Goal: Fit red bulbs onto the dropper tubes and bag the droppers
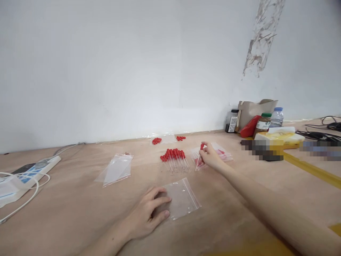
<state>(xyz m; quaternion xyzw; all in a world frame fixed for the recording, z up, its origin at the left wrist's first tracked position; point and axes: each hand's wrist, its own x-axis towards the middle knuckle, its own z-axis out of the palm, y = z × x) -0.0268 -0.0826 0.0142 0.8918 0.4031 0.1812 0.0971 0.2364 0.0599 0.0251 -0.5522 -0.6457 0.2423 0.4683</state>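
My left hand (pixel 149 211) rests at the left edge of a clear zip bag (pixel 182 199) lying flat on the table, its fingers apart. Between the fingertips of my right hand (pixel 209 154) is a dropper (pixel 198 159) with a red bulb on top and a thin clear tube pointing down. This hand is over a pile of zip bags (pixel 225 155) with red-bulbed droppers inside, which it partly hides. Just left of it, a row of droppers (pixel 176 160) lies side by side, bulbs toward the wall. More zip bags (pixel 118 170) lie stacked at the left.
Two small heaps of red rubber bulbs (pixel 157 141) are near the wall. A power strip (pixel 32 177) with white cables is at the far left. Jars, a bottle, a grey bag (pixel 253 113) and a tissue pack (pixel 282 139) stand at the back right. Black cables (pixel 319 136) lie beyond.
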